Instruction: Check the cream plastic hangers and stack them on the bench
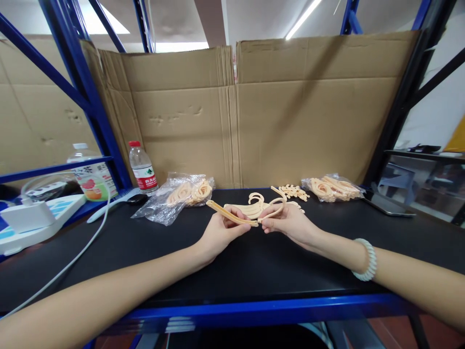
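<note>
Between thumb and fingers, my left hand (pixel 222 231) grips a long, slightly curved pale wooden strip (pixel 225 213) with a molded edge. My right hand (pixel 286 223) pinches a thin curved wooden piece (pixel 278 207), whose end meets the strip's right end; whether the two are joined I cannot tell. Just behind my hands, a scroll-shaped wooden carving (pixel 256 198) and more pale curved strips lie on the black tabletop, partly hidden by my fingers. Farther back to the right are small leaf-like wooden carvings (pixel 293 192).
Clear plastic bags of wooden carvings lie at left (pixel 191 193) and right (pixel 332 188). A red-capped water bottle (pixel 142 167), a power strip (pixel 65 213) and a white cable (pixel 85 252) occupy the left. A flat dark device (pixel 390 206) lies at right. Cardboard (pixel 181 121) walls the back.
</note>
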Available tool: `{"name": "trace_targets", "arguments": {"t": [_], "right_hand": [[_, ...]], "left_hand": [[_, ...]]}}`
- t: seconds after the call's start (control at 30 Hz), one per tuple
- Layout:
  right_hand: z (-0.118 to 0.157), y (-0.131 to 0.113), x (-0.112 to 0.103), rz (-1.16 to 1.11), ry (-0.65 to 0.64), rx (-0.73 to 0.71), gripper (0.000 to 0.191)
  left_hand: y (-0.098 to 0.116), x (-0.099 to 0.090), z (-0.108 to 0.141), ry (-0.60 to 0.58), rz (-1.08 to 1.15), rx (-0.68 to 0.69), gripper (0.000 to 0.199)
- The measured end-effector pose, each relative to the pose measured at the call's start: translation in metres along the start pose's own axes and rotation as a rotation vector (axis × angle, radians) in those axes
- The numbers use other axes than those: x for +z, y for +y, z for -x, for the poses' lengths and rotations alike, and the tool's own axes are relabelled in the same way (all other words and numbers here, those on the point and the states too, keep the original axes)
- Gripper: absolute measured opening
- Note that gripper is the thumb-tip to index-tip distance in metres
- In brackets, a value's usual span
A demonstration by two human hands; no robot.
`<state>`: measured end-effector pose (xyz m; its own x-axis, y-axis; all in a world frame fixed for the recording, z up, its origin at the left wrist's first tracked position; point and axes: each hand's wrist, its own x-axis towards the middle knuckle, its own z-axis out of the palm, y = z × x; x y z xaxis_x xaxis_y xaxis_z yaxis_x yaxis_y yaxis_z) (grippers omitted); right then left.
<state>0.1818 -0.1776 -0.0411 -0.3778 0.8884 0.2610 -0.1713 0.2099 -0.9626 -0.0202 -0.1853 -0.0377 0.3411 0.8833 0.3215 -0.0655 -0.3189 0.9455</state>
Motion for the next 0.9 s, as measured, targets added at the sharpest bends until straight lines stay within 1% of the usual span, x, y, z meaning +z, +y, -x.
{"name": "trace_targets", "arguments": {"t": [0.1,0.2,0.37,0.43,0.7,0.9], "right_hand": [[0.001,0.0001,0.002,0.007,-0.032,0.027,0.027],[0.0034,-0.0011,0.004,-0.048,-0.069,0.085,0.03],[0.0072,-0.0053,0.0052,-0.154,-0.189,0.158,0.031],[0.0076,-0.0061,0.005,-0.177,-0.215,0.169,0.029],[0.006,-0.0048,0.003,-0.149,-0.193,0.163,0.029],[0.0062,-0.0031,0.0031,-0.099,-0.146,0.147,0.031]], "left_hand": [[-0.0008,0.0,0.0005,-0.026,-0.021,0.025,0.031],[-0.0012,-0.0001,0.0013,-0.055,-0.038,0.072,0.029],[0.0017,0.0014,0.0048,-0.058,-0.113,0.122,0.023],[0.0034,0.0026,0.0064,-0.061,-0.13,0.139,0.021],[0.0058,0.0028,0.0088,-0.036,-0.274,0.212,0.015],[0.0053,0.0014,0.0078,-0.037,-0.263,0.242,0.013]]}}
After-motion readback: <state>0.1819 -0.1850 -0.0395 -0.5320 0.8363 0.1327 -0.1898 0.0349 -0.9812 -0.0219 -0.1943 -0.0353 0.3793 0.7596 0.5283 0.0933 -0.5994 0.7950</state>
